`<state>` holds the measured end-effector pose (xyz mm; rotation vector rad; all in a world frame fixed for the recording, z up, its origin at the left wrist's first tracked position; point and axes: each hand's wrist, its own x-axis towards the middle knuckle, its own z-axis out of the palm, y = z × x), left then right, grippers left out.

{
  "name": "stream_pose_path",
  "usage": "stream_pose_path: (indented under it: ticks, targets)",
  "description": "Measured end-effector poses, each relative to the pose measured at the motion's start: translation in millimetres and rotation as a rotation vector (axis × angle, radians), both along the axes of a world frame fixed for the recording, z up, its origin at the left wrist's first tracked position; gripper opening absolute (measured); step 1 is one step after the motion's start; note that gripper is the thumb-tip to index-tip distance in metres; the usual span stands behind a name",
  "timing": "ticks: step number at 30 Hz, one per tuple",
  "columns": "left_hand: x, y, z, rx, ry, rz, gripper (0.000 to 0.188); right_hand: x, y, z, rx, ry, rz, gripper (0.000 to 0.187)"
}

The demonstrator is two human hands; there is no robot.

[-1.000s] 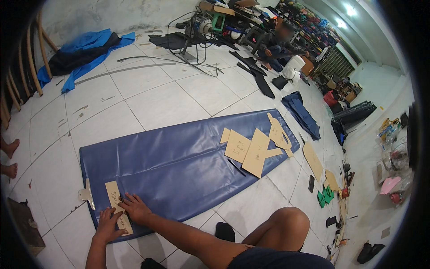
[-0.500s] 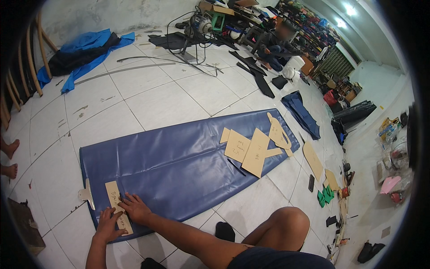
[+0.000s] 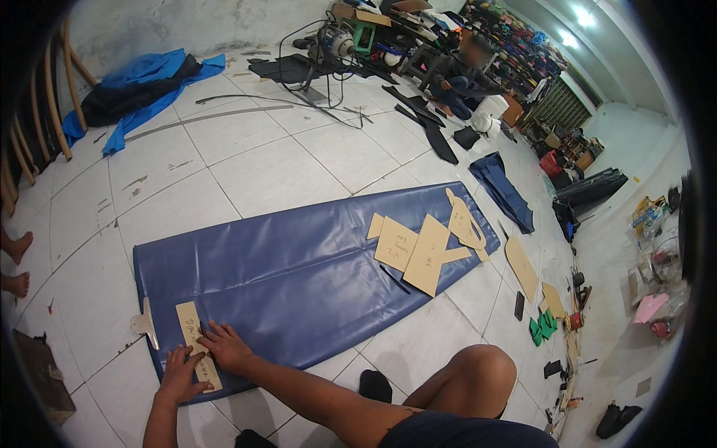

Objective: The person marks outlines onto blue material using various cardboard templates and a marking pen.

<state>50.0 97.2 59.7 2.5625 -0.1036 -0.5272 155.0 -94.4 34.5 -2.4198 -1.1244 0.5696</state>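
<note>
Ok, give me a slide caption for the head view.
Left hand and right hand touch a narrow tan strip atop blue sheeting, beside a silver clip; other tan pieces lie rightward.

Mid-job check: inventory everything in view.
Sheet: one, dark blue, on the white floor.
Card strip: one, tan, sheet's left end.
Metal clip: one, silver, sheet's left edge.
Card pieces: several, tan, sheet's right end, floor beyond.
Thin strip: one, black, beside those pieces.
Folded material: one, dark blue, right of sheet.
Scraps: several, green, floor at right.
Heap: one, blue and black, upper left.
Corded machine: one, dark and silver, upper middle.
Co-worker: one, dark clothing, top right.
Flat pieces: several, black, floor near co-worker.
Poles: several, brown, far left.
Bare feet: two, another person's, left edge.
Clutter: uncountable, mixed colours, top and right.
Left hand: one, bare, on card strip.
Right hand: one, bare, on card strip.
</note>
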Motion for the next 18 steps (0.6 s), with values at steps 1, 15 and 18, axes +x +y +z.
stream_pose_path:
  ticks: [1,15,18]
  targets:
    - [0.0,0.4,-0.3,0.000,0.000,-0.001,0.091,-0.1,0.3,-0.2,0.003,-0.001,0.000,0.048]
    - [3.8,-4.9,4.9,0.074,0.061,0.007,0.104,-1.8,-1.5,-0.3,0.042,0.002,-0.023,0.047]
    - [4.6,-6.5,9.2,0.086,0.064,0.005,0.108,-1.9,-0.3,-2.3,0.038,-0.007,-0.019,0.047]
